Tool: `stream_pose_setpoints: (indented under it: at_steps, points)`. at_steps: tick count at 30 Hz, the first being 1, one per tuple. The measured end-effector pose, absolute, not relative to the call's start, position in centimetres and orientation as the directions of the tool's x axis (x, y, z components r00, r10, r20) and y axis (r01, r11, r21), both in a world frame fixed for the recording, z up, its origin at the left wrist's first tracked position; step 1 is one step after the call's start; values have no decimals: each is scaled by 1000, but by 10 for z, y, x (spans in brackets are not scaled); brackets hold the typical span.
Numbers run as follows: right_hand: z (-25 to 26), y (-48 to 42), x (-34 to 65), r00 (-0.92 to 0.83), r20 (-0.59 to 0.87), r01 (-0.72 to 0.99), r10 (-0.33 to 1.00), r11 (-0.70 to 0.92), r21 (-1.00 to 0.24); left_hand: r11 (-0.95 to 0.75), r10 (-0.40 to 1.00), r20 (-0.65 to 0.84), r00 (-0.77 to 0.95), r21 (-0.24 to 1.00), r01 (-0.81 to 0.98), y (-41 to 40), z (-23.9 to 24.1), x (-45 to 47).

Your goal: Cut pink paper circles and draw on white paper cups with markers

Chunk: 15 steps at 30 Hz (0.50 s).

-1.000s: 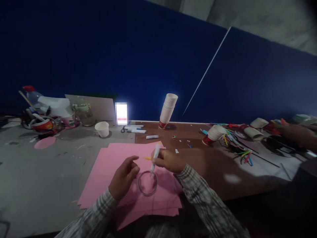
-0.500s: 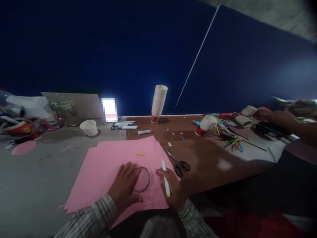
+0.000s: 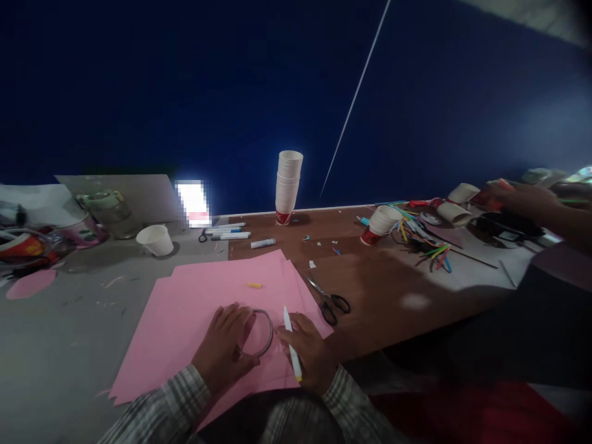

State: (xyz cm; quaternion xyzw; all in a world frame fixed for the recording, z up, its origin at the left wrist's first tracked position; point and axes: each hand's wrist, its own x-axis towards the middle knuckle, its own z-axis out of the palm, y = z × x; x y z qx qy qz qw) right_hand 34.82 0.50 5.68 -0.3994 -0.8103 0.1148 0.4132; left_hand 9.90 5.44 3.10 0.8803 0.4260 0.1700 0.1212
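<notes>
Pink paper sheets (image 3: pixel 185 320) lie stacked in front of me. My left hand (image 3: pixel 224 342) rests on them, its fingers and thumb holding the left side of a thin grey ring (image 3: pixel 270 336) flat against the top sheet. To the right of the ring, my right hand (image 3: pixel 312 351) grips a white marker (image 3: pixel 293 354) with a yellow end, its uncapped tip pointing up and away from the sheet. A small yellow marker cap (image 3: pixel 254 285) lies on the paper beyond the ring. Black-handled scissors (image 3: pixel 329 302) lie just right of the sheets.
Behind the paper stand a tall stack of paper cups (image 3: pixel 287 188), a single white cup (image 3: pixel 156 240) and several markers (image 3: pixel 229 235). At right are a shorter cup stack (image 3: pixel 380 223), colourful pipe cleaners (image 3: pixel 437 253) and another person's hand (image 3: pixel 518 200). A glass jar (image 3: pixel 108 213) stands left.
My right hand has come closer to the ring with the marker. My left thumb has moved up to the ring's lower edge. The view has shifted slightly.
</notes>
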Motion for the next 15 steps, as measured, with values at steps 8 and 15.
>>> stream_pose_setpoints:
  at_steps: [8,15]
  points:
    - [56,5,348,-340,567,562,751,645,-518,-617,786,235,572,361,699,54,26,98]
    - [56,6,348,-308,629,574,714,667,-476,-643,766,252,592,295,707,56,28,98]
